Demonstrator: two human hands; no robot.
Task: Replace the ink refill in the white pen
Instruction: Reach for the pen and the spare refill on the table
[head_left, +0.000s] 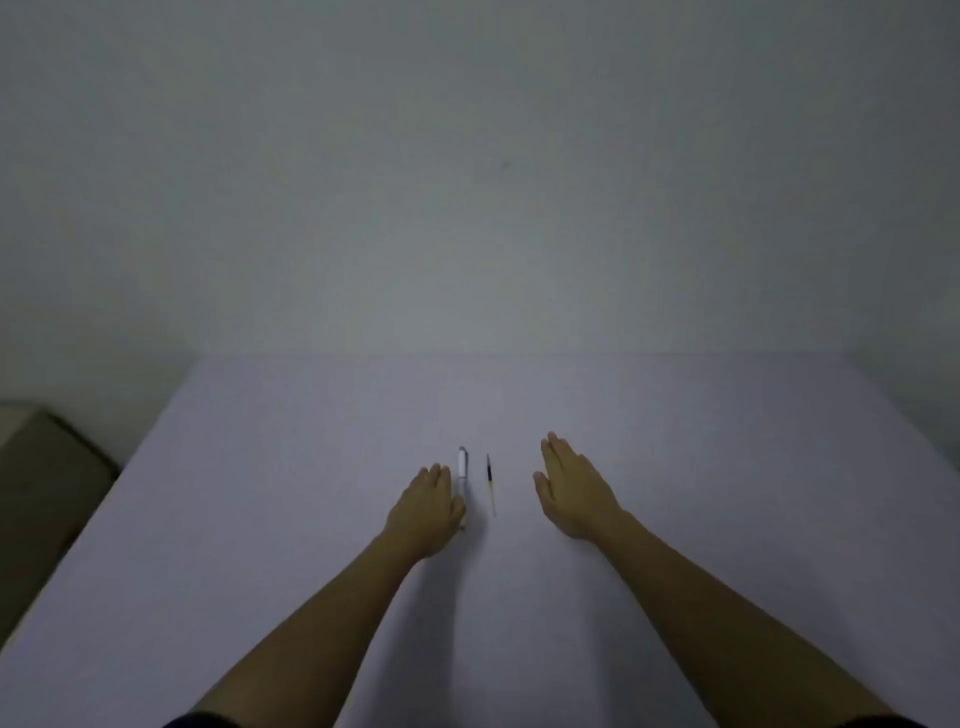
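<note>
A white pen (463, 467) lies on the pale table (675, 415), pointing away from me, with its near end hidden behind my left hand (427, 509). That hand rests palm down just left of the pen, thumb side touching or almost touching it, fingers slightly curled. A thin ink refill (490, 483), dark at the far end and yellowish toward me, lies parallel a little to the right of the pen. My right hand (574, 488) lies flat and open to the right of the refill, apart from it.
A plain wall (467, 182) rises behind the table's far edge. A dark brownish object (41, 493) sits off the table's left side. Both forearms stretch in from the bottom of the view.
</note>
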